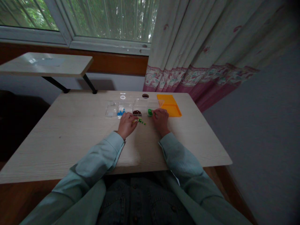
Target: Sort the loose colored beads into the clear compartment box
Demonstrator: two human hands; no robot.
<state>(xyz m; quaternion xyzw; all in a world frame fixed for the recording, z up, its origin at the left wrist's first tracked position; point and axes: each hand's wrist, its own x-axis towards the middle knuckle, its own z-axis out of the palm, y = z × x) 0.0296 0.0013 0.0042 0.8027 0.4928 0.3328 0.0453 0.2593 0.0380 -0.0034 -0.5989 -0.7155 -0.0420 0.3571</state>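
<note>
Behind the pale table point(77, 137), a window point(112, 22) and a flowered curtain point(185, 62) are seen; at its far left, a shelf point(70, 67) is carried by black legs. On the table's far half, a clear container point(112, 110) is placed, with blue pieces point(121, 112), brown pieces point(137, 112) and green pieces point(150, 112); an orange tray point(173, 110) is set toward the table's far right corner. Over the table's middle, a short green row point(142, 122) is pinched by the left hand point(127, 124), fingers narrowed. By the right hand point(161, 121) the green pieces are reached; whether one is gripped cannot be told.

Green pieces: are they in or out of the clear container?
Both: green pieces show inside the container; others outside, beside the left hand.
</note>
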